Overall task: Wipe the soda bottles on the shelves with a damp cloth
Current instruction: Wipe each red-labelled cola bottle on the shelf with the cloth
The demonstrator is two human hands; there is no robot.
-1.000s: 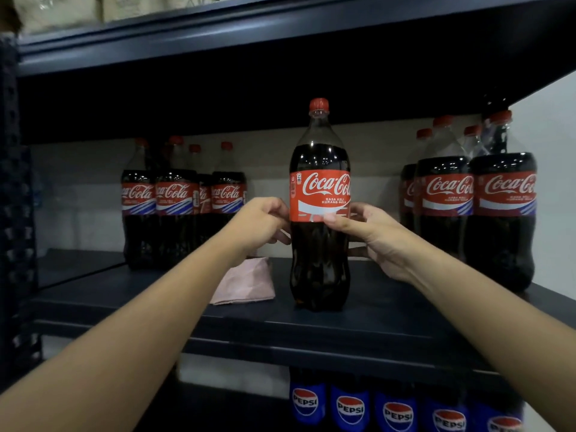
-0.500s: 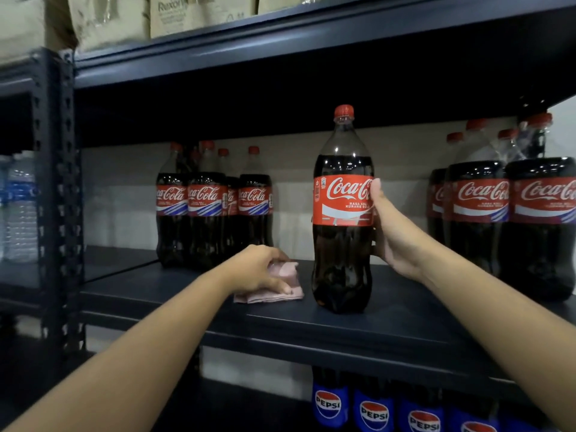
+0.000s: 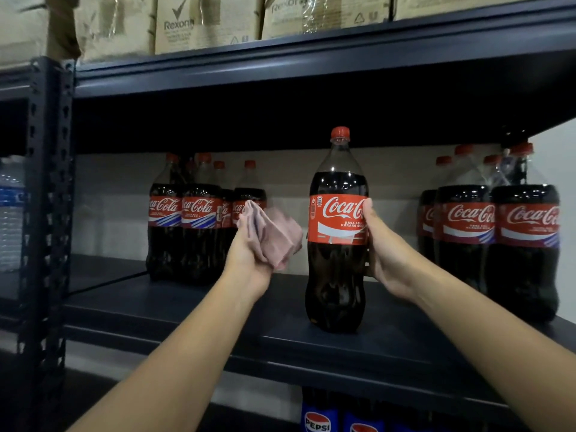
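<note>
Clusters of red-labelled cola bottles crowd the dark metal shelf's back corners. Near its front edge a tall dark Coca-Cola bottle stands upright, right hand gripping it. The left hand clutches a crumpled pink cloth beside it, apart.

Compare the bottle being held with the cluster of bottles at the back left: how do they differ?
The held bottle stands alone near the shelf's front edge; the back-left bottles are bunched by the wall. The right hand grips the held bottle; nothing touches the back-left bottles. Both are upright red-capped Coca-Cola bottles.
</note>
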